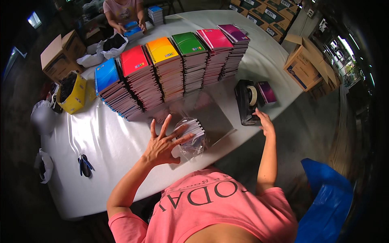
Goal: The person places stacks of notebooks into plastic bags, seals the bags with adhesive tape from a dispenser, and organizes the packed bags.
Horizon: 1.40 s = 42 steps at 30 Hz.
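— A white-covered table (pixel 117 148) fills the dim room, with cardboard cartons (pixel 265 18) piled beyond its far right corner and another person (pixel 123 14) at the far side. What lies closest to the wearer?

— A bundle in clear plastic (pixel 193 131), near the middle of the near edge, right in front of the body. That spot probably suits both arms.

— And the left hand (pixel 161 145)?

— Spread wide, with two fingers reaching over the bundle, perhaps to steady it. Whether they press on it, I cannot tell.

— The right hand (pixel 265 121)?

— Loosely open, fingertips at the near right side of the black tape dispenser (pixel 244 107). Contact is unclear. The dispenser likely sits there because the right arm reaches it easily.

— Why are the spiral notebooks (pixel 162 48) lined up beyond?

— Six tall stacks, one cover colour each: blue at left, then red, yellow, green, pink and purple. Such sorting presumably makes each colour easy to pick out. The pliers (pixel 85 165) lie well apart, at left.
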Each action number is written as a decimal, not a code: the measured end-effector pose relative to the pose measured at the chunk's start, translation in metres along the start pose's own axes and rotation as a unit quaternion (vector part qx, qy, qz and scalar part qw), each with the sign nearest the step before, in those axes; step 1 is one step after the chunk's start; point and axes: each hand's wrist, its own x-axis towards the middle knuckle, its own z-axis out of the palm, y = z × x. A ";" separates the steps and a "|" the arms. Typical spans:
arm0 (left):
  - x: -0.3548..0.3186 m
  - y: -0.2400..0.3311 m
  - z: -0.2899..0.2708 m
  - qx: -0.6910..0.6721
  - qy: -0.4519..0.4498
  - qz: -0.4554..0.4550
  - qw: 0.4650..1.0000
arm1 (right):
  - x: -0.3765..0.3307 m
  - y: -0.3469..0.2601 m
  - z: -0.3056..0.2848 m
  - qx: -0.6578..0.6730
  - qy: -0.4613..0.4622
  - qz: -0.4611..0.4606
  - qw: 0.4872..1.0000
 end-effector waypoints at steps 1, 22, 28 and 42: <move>0.000 -0.001 0.000 0.005 -0.005 0.001 1.000 | 0.001 -0.002 0.000 0.043 -0.018 0.010 0.999; -0.003 -0.004 0.003 0.033 -0.007 0.003 0.999 | -0.081 -0.054 0.041 0.041 -0.047 -0.244 0.968; -0.003 -0.007 0.002 0.038 -0.022 0.005 0.999 | -0.130 -0.157 0.130 -0.122 -0.480 -0.228 0.838; -0.004 -0.002 0.006 0.033 -0.019 -0.007 0.999 | -0.113 -0.157 0.165 -0.429 -0.202 -0.330 0.816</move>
